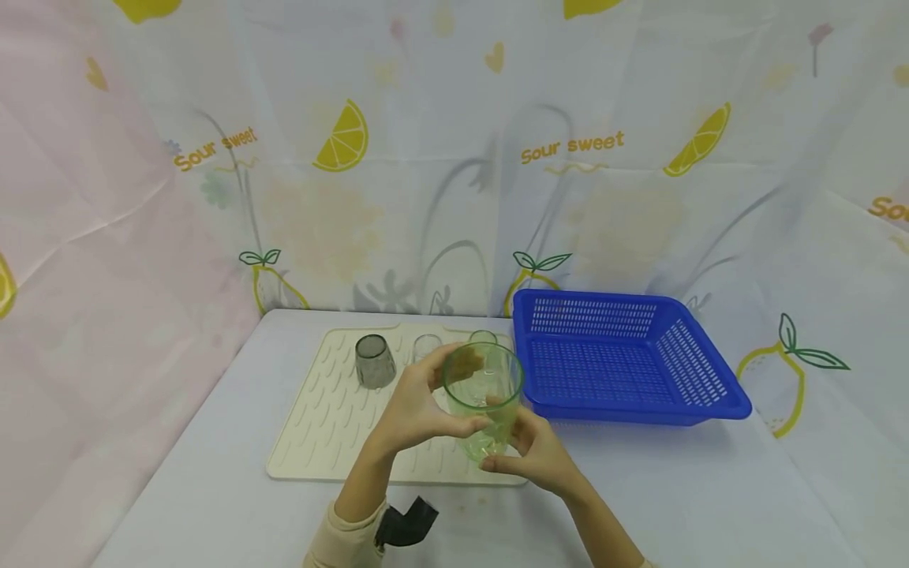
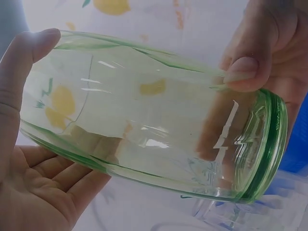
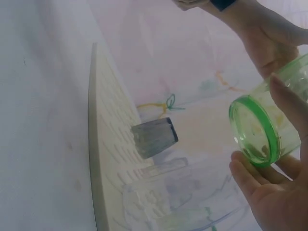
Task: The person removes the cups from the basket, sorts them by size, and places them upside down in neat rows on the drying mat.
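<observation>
Both hands hold a tall, clear green glass tumbler [image 2: 159, 115] in the air above the drying mat. It leans, with its mouth up toward the left hand's side in the head view. My left hand [image 1: 415, 406] grips it around the upper part, thumb on one side and fingers on the other. Lower down, my right hand [image 1: 543, 457] holds the glass near its thick base, as the right wrist view also shows. Behind the hands, a grey glass [image 1: 375, 363], a clear glass [image 1: 427, 345] and another green-rimmed glass [image 1: 484, 337] stand on the mat, the latter two partly hidden.
A cream ridged drying mat [image 1: 316, 426] lies on the white table [image 1: 213, 442]. To its right is a blue perforated plastic basket [image 1: 632, 410]. Lemon-printed cloth [image 1: 426, 221] hangs behind and at the sides.
</observation>
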`<state>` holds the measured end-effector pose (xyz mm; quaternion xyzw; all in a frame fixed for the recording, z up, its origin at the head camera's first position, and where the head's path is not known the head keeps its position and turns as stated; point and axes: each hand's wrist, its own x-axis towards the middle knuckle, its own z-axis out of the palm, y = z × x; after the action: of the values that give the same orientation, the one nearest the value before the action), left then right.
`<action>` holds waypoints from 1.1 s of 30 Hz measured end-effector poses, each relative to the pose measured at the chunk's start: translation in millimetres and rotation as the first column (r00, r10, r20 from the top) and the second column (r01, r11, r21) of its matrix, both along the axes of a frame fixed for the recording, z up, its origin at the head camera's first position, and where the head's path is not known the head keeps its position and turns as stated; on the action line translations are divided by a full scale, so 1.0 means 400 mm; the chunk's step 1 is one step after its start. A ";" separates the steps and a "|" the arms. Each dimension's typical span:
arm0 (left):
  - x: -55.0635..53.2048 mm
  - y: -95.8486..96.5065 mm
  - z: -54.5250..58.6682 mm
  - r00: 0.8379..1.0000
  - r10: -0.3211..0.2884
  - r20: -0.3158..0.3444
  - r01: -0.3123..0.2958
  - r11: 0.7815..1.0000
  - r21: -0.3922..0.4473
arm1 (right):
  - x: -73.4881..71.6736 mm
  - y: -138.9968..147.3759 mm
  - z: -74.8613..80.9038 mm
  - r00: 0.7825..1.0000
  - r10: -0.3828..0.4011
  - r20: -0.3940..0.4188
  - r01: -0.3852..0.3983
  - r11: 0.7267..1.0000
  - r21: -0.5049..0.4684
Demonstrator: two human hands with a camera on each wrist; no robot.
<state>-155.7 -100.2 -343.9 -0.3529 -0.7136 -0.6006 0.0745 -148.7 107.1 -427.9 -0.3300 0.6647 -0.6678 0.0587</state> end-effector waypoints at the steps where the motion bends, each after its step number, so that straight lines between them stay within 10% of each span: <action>1: 0.000 -0.001 -0.001 1.000 -0.004 0.006 0.004 1.000 0.004 | 0.000 0.000 -0.002 1.000 0.005 -0.002 -0.005 1.000 -0.006; 11: -0.006 -0.026 -0.016 0.987 -0.142 0.075 0.134 0.985 0.104 | 0.004 0.042 0.015 1.000 -0.004 0.019 0.006 0.997 -0.081; 21: 0.000 -0.056 -0.029 0.977 -0.147 0.155 0.135 0.987 0.083 | -0.003 0.101 0.056 1.000 -0.012 -0.016 0.007 0.967 -0.254; 33: 0.007 -0.068 -0.043 0.970 -0.131 0.207 0.128 0.991 0.033 | -0.008 0.098 0.103 0.985 -0.131 0.111 0.169 0.865 -0.473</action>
<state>-152.8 -127.4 -361.3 -0.3331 -0.6871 -0.6446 -0.0367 -151.9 146.3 -386.7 -0.2562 0.4990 -0.8262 -0.0523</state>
